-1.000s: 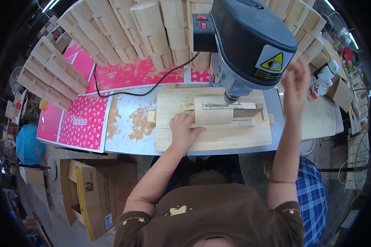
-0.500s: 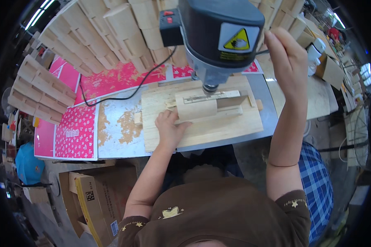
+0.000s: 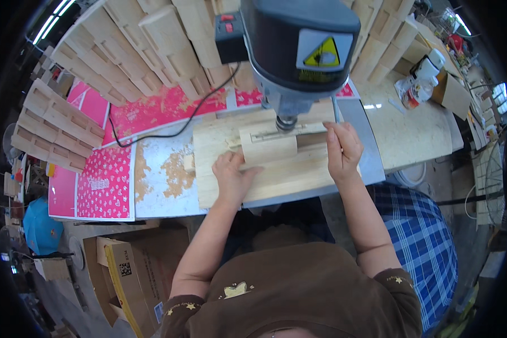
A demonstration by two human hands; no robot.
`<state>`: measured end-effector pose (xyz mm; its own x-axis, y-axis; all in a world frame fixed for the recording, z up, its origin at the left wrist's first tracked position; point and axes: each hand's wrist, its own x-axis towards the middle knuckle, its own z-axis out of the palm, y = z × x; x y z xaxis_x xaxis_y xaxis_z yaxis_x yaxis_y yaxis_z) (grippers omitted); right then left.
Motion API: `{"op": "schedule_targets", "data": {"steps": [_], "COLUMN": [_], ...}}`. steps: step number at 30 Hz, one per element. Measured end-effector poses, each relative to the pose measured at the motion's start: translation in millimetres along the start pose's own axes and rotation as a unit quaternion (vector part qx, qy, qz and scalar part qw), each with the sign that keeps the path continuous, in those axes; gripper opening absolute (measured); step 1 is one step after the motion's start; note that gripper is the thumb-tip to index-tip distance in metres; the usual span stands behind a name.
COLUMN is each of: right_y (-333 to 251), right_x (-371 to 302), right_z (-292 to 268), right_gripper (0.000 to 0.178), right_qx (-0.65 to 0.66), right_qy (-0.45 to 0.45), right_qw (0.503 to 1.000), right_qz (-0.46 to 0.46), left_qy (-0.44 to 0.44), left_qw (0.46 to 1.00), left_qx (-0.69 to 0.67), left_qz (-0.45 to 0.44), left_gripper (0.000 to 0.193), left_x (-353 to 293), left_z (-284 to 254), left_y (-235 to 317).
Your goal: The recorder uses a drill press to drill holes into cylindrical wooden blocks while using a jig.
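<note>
Pale, smooth wooden block (image 3: 269, 150), crosswise beneath the drill chuck (image 3: 286, 122).

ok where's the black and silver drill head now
In the head view, the drill head is near top, right of centre, its chuck at the far edge of the pale wooden block by the left hand.

Grey floor (image 3: 93, 314) — white strip lights (image 3: 44, 29)

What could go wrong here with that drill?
The pale curved wooden block might shift under the black-and-grey drill press if the bare left hand slips. That hand is also fairly near the round metal chuck, so it could be hurt. The thin black cord, lying loose on the silver-grey table, might snag.
</note>
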<state>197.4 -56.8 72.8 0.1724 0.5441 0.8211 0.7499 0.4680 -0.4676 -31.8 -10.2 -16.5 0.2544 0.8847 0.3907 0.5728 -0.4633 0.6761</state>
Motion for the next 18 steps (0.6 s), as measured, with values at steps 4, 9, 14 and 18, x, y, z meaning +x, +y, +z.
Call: {"op": "schedule_targets", "data": {"steps": [4, 9, 14, 18], "right_y": [-19.7, -34.1, -11.1, -17.6], "right_x": [27.2, 125.7, 194.7, 170.2], "right_z": [-23.2, -34.0, 5.7, -15.9], "right_gripper": [0.003, 0.017, 0.03, 0.031], "right_qx": [-0.018, -0.055, -0.091, -0.042], "right_qy": [0.021, 0.01, -0.009, -0.011], "right_qw": [0.997, 0.998, 0.993, 0.997], "right_qz": [-0.073, 0.039, 0.081, 0.068], "left_qy": [0.021, 0.019, 0.029, 0.007], "left_qw": [0.999, 0.996, 0.997, 0.998], "left_qx": [0.042, 0.068, 0.057, 0.049], "left_qz": [0.019, 0.052, 0.053, 0.05], "left_gripper": [0.049, 0.05, 0.05, 0.051], "left_x": [-0.3, 2.1, 6.1, 5.5], "left_z": [-3.0, 3.3, 27.6, 27.1], "left_y": [1.5, 6.8, 20.8, 21.5]}}
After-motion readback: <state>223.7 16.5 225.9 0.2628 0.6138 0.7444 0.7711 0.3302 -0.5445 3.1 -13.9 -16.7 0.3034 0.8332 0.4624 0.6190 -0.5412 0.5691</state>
